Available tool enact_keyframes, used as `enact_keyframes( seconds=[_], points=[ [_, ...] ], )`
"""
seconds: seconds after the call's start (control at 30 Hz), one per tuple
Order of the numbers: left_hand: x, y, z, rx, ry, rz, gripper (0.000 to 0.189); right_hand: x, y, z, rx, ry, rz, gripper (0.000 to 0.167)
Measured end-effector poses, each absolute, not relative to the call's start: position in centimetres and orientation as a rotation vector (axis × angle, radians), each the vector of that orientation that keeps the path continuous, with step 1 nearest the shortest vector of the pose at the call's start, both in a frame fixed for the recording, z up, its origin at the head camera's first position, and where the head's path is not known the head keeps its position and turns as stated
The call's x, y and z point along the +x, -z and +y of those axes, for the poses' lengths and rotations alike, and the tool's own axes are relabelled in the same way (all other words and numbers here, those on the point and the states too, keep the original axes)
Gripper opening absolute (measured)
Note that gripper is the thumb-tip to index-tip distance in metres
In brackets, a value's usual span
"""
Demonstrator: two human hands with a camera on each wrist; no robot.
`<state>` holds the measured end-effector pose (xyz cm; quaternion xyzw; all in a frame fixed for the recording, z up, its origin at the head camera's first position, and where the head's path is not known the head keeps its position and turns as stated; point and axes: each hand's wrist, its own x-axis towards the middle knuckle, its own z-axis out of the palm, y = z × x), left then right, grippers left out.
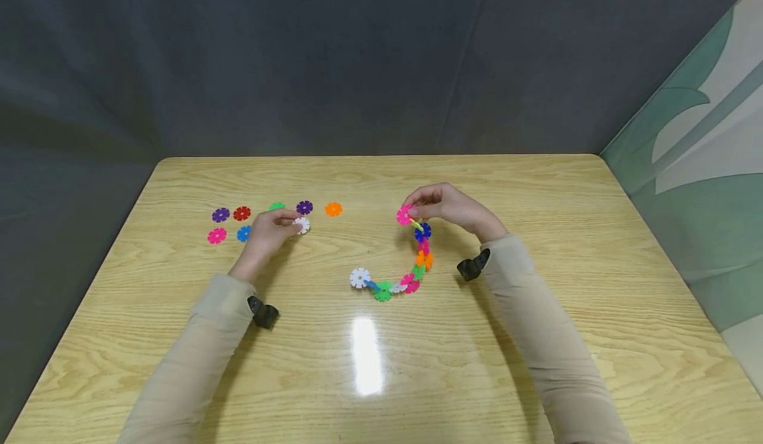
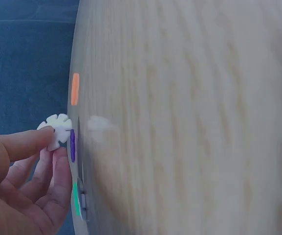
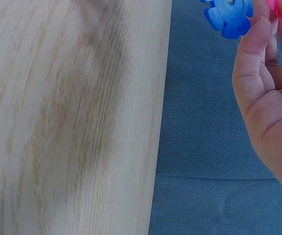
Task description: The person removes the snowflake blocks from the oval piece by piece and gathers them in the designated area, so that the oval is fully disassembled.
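Note:
Between thumb and fingers my left hand pinches a white notched plastic disc; the left wrist view shows the same white disc by its slotted edge. My right hand grips the pink disc at the upper end of a chain of interlocked discs. Below that pink disc come a yellow disc seen edge-on and a blue disc, also visible in the right wrist view. The chain curves down and left through orange, green and pink discs to a white disc at its other end.
Loose discs lie around my left hand: purple, red, pink, blue, green, a second purple and orange. A dark cloth stands behind the wooden table.

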<state>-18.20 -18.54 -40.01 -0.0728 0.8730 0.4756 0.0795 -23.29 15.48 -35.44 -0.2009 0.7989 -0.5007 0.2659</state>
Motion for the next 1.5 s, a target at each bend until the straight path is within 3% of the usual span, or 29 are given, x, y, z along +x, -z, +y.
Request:
enact_keyframes(
  seconds=[0.6, 1.07, 1.5],
  points=[
    [-18.4, 40.2, -18.8, -0.219, -1.347, 2.603, 0.036, -23.3, 35.6, 15.3, -0.543, 1.343, 2.164, 0.029],
    [-18.4, 39.9, -18.6, -0.195, -1.334, 2.662, 0.033, -23.4, 35.5, 15.0, -0.541, 1.361, 2.167, 0.02],
    [-17.9, 38.0, -14.7, 0.024, -1.573, 2.522, 0.036, -23.3, 35.5, 14.4, -0.538, 1.375, 2.16, 0.022]
  ],
)
